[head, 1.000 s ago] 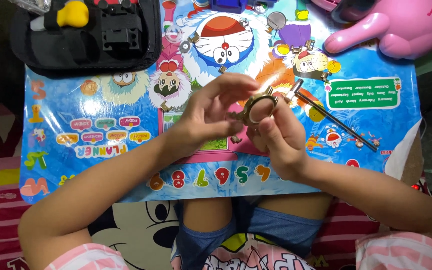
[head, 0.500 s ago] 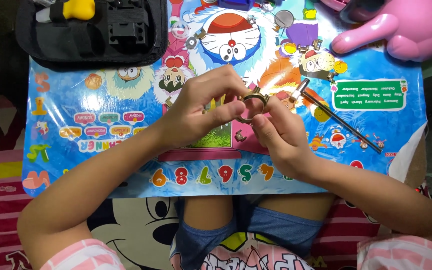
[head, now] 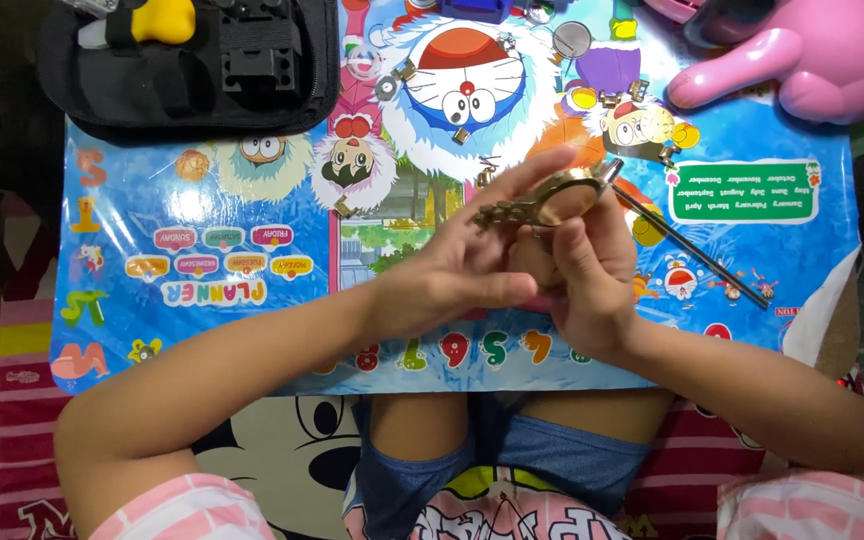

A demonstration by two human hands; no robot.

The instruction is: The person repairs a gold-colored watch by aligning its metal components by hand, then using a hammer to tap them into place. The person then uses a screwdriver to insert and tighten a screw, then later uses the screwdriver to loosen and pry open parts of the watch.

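Together, both hands point(head: 522, 265) around watch point(head: 552, 200)

Both forearms angled inward; the left hand point(head: 452, 275) and right hand point(head: 582, 270) met, fingers point(head: 527, 172) curled and pinching together.

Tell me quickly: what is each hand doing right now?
Left hand: fingers closed on the brass watch case and its metal band.
Right hand: gripping the same watch case from below.
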